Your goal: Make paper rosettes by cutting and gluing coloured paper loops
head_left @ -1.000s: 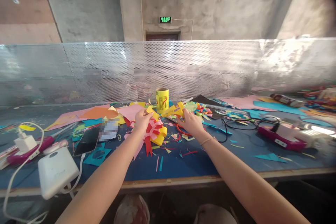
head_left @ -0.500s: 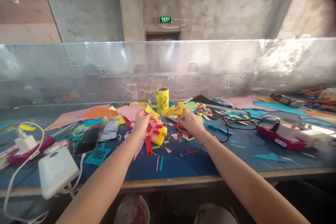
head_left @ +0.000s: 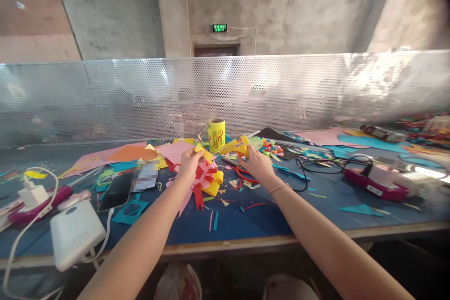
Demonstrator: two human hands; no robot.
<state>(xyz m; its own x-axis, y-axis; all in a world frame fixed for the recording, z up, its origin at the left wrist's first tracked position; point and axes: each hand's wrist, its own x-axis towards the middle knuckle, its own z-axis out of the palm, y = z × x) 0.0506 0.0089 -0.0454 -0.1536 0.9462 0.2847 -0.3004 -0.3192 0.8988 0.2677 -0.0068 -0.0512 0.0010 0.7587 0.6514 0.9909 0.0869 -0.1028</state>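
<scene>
My left hand [head_left: 189,163] pinches a folded yellow paper piece [head_left: 204,151]. Right beneath it lies a paper flower [head_left: 206,176] of pink, red and yellow strips, with a forked red tail hanging toward me; the hand partly covers it. In my right hand [head_left: 256,161] is a yellow glue gun [head_left: 235,146], its nozzle pointing left toward the yellow paper. Whether the tip touches the paper I cannot tell. Just behind the two hands, a yellow printed cardboard tube [head_left: 217,135] stands upright.
Paper scraps cover the blue tabletop [head_left: 242,227]. To the left lie a phone [head_left: 115,192], a white power bank [head_left: 77,234] and cables. At right, a black cord [head_left: 298,168] runs near a magenta power strip [head_left: 376,186]. A perforated metal screen [head_left: 225,84] closes the back.
Both hands keep nearly the same pose. The glue gun and the yellow paper piece have barely moved; the whole view has shifted very slightly.
</scene>
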